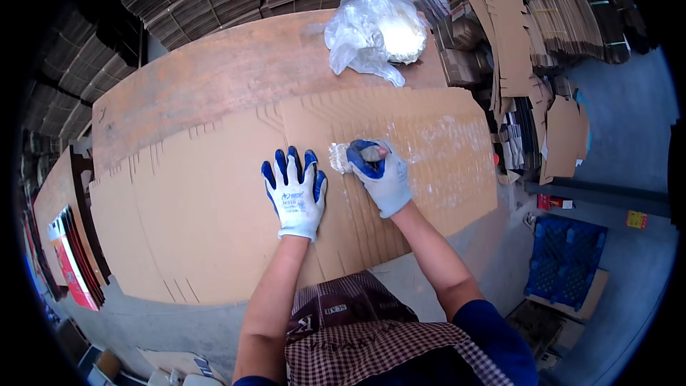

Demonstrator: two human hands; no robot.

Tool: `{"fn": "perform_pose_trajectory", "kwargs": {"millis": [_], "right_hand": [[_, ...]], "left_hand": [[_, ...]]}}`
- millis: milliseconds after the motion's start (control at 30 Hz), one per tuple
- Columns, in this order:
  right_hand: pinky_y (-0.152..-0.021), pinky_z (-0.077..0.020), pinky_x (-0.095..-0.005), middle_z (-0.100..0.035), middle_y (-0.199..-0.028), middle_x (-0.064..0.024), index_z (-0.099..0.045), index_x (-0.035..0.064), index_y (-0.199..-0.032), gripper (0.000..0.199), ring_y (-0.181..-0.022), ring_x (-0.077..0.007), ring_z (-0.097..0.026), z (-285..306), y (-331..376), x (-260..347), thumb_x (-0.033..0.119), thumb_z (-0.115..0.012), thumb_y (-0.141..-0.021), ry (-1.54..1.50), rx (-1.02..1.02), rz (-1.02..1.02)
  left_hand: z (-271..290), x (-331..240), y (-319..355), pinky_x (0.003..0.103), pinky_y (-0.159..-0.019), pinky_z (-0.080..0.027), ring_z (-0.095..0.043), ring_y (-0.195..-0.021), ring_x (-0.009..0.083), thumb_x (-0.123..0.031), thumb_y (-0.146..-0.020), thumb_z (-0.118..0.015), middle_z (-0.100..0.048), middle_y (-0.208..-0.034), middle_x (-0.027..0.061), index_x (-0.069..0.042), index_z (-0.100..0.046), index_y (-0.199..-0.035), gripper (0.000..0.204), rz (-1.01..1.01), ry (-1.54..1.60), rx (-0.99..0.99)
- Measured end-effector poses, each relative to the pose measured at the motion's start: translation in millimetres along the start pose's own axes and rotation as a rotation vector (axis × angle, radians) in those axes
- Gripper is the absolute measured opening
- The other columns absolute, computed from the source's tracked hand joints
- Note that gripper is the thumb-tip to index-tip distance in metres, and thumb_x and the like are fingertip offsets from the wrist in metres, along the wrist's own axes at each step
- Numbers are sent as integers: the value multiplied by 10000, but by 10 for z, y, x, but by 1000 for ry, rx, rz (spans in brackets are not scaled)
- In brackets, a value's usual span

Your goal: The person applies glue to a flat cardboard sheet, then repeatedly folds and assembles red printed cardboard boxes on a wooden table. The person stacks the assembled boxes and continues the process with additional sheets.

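I'm looking down at the bench (214,78), where flat cardboard sheets (214,214) overlap. My left hand (296,193), in a white glove with blue fingertips, lies flat on the cardboard, fingers spread, holding nothing. My right hand (380,171) is just beside it, fingers curled tight around a brush (340,156), bristles touching the cardboard, white smears to the right of it. A crumpled clear bag (375,32) with something white inside sits at the far edge of the bench. Folded cartons (543,21) are stacked right, a blue pallet (566,261) lower right, a small yellow sign (636,219) beyond it, red-and-white flat packs (71,264) at left
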State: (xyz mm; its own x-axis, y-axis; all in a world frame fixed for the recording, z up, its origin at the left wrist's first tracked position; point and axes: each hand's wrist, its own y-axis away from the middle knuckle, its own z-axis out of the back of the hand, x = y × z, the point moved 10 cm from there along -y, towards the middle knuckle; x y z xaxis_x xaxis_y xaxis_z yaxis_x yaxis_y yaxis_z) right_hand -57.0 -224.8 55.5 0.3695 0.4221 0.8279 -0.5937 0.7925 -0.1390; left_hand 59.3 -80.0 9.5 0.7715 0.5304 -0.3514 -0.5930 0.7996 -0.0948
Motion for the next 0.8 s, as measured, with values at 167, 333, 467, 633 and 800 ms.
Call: {"fn": "perform_pose_trajectory", "kwargs": {"millis": [167,333,467,633,800], "right_hand": [[-716,-561,-389,-712,-952,-143,-667,66,-1051,324,-845,-347,-707,101,149,27,204,-826,-805,10,23,-88],[-757,-550,-362,-721,-955,-115,-677,56,-1047,289,-863,-281,-707,137,316,2,164,-817,-819,79,37,-138],[-755,-550,-410,-681,-999,-139,-674,78,-1050,314,-883,-358,-688,119,523,30,210,-814,-803,79,55,-69],[-785,-546,-379,-704,-998,-126,-681,59,-1064,321,-896,-298,-701,207,783,61,164,-828,-799,117,86,-115],[-780,-546,-386,-697,-1000,-132,-681,57,-1058,313,-891,-308,-700,287,1038,14,166,-824,-802,116,88,-159]], "left_hand": [[5,-26,53,589,-1213,-145,-329,-1450,418,-302,-931,-628,-452,-1516,198,-149,-618,-1358,453,2,14,-3],[25,-21,23,588,-1212,-149,-332,-1451,415,-304,-931,-628,-455,-1517,196,-133,-641,-1322,427,-3,5,-20],[26,-34,19,586,-1212,-151,-333,-1451,413,-316,-940,-610,-455,-1518,194,-131,-635,-1332,434,-12,-4,-24],[-17,-17,15,585,-1211,-154,-338,-1449,404,-333,-948,-596,-459,-1518,181,-142,-622,-1355,451,-10,-51,-9],[-27,-19,29,585,-1208,-166,-348,-1441,402,-335,-953,-595,-464,-1512,181,-153,-616,-1367,453,-22,-63,-26]]}}
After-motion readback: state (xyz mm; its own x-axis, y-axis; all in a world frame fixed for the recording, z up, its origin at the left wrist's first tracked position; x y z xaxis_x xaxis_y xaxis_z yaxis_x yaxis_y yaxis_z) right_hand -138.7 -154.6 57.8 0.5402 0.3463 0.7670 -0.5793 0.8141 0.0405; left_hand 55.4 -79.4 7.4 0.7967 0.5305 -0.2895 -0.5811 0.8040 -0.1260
